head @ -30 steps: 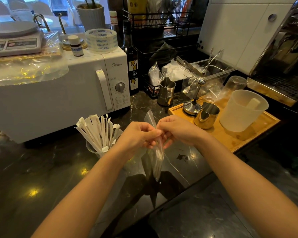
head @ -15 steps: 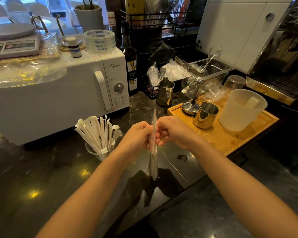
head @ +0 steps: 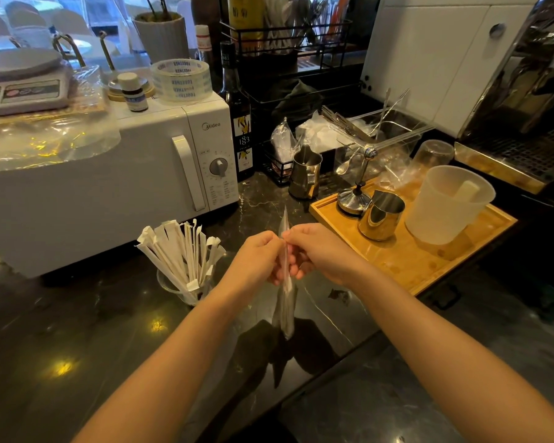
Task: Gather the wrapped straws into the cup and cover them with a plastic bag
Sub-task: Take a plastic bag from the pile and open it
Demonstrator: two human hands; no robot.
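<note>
Both hands, left hand point(head: 257, 259) and right hand point(head: 317, 251), pinch plastic bag point(head: 285, 302) between them; wrapped straws point(head: 181, 251) in cup point(head: 179, 290) left of them.

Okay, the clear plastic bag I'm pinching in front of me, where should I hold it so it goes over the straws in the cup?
Probably at its top edge. The plastic bag hangs flat and closed from both hands, left hand and right hand pinching it together. Take one layer of the mouth in each grip, pull apart, then invert it and lower it from above over the straws, which fan upward from the cup.
</note>
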